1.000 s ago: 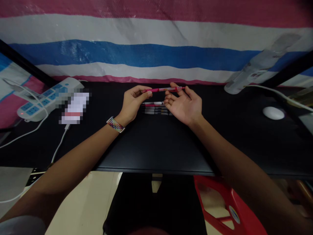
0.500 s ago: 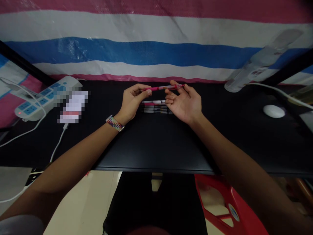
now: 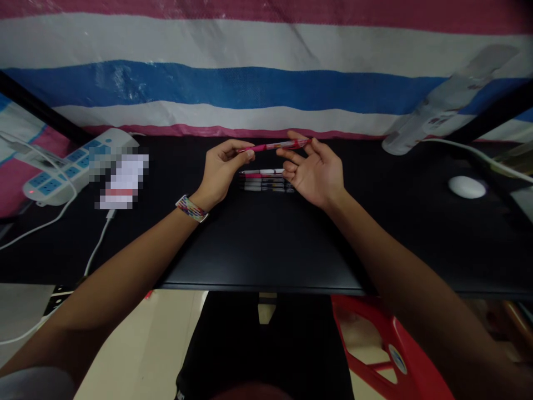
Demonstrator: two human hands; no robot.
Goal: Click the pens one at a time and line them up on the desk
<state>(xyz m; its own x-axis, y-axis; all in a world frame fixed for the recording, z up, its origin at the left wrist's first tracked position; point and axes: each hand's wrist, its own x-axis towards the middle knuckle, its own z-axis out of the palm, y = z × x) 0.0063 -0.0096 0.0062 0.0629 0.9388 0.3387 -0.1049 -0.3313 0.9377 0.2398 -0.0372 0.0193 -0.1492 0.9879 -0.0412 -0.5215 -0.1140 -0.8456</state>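
Observation:
A pink pen (image 3: 275, 146) is held level above the black desk (image 3: 266, 239). My left hand (image 3: 222, 169) pinches its left end between thumb and fingers. At its right end, the thumb and a finger of my right hand (image 3: 318, 172) grip the tip, with the other fingers loosely bent. Below the held pen, several pens (image 3: 264, 182) lie side by side on the desk, a white one at the top and a pink one under it. My right fingers hide part of their right ends.
On the left are a white power strip (image 3: 79, 166), a blurred-out phone (image 3: 122, 180) and cables. A clear bottle (image 3: 433, 114) and a white mouse (image 3: 466, 188) are on the right. Behind the desk hangs a striped sheet (image 3: 250, 89); a red stool (image 3: 400, 355) stands below.
My left hand has shifted slightly left with the pen's left end. The pen's right end has risen a little, and more of the white pen below shows.

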